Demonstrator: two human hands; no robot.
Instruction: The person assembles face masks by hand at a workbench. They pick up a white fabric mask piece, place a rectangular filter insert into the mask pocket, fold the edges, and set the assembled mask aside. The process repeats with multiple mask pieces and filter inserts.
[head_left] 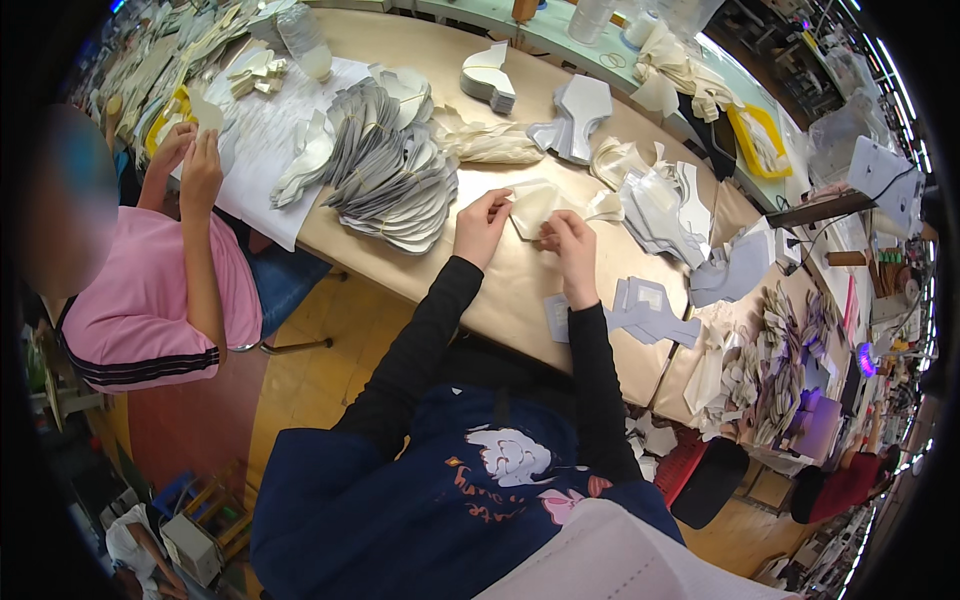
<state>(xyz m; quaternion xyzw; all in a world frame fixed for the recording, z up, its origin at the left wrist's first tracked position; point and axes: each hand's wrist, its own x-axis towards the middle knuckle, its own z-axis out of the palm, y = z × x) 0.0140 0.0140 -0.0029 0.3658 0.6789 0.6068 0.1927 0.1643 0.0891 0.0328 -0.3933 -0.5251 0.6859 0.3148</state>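
Over the paper-covered table, a cream cut piece of thin sheet material (535, 205) is between my hands. My left hand (482, 228) pinches its left edge. At its right edge, the fingers of my right hand (570, 245) are closed on it. A loose stack of grey and white pieces (655, 215) lies to the right of my right hand, and a few flat grey pieces (650, 310) lie nearer me. To the left of my left hand spreads a large heap of banded grey pieces (385, 165). Beyond my hands lies a bundle of cream pieces (490, 138).
At the left a co-worker in a pink shirt (165, 290) holds a small pale piece. Stacks of grey pieces (582, 110) and white pieces (487, 75) stand at the back. A yellow tray (745, 130) is at the far right, near a lamp-like white panel (885, 180).
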